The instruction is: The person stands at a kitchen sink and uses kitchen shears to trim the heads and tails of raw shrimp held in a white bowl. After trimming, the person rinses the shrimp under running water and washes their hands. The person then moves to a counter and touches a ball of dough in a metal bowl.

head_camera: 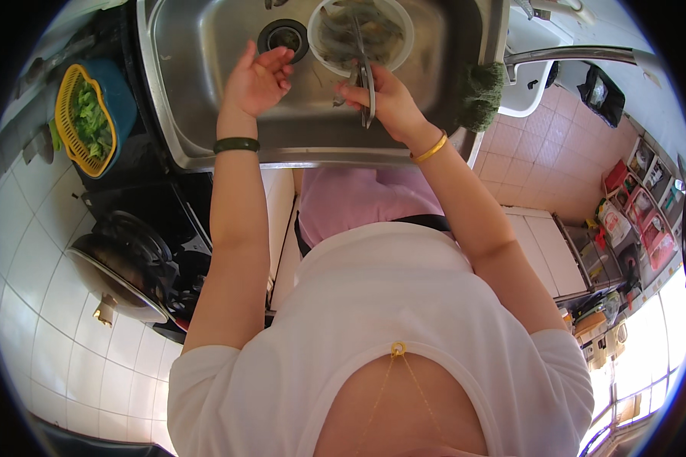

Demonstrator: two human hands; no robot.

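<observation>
My right hand (386, 97) grips a pair of metal scissors (367, 85), whose blades point away from me over a white bowl (409, 43). Several raw grey shrimp (334, 34) fill the bowl. A small greyish thing (338, 100), perhaps a shrimp, shows at the fingertips of the same hand, partly covered by them. My left hand (260, 77) is empty, palm turned up with the fingers apart and a little curled. It hovers over the stainless steel sink (206, 68), just on the near side of the drain (284, 39).
A green scouring pad (481, 97) lies on the sink's right rim, near the faucet (571, 54). To the left stands a blue and yellow basket (117, 108) of leafy greens (88, 120). A lidded pan (114, 274) sits on the black stove (143, 200) at lower left.
</observation>
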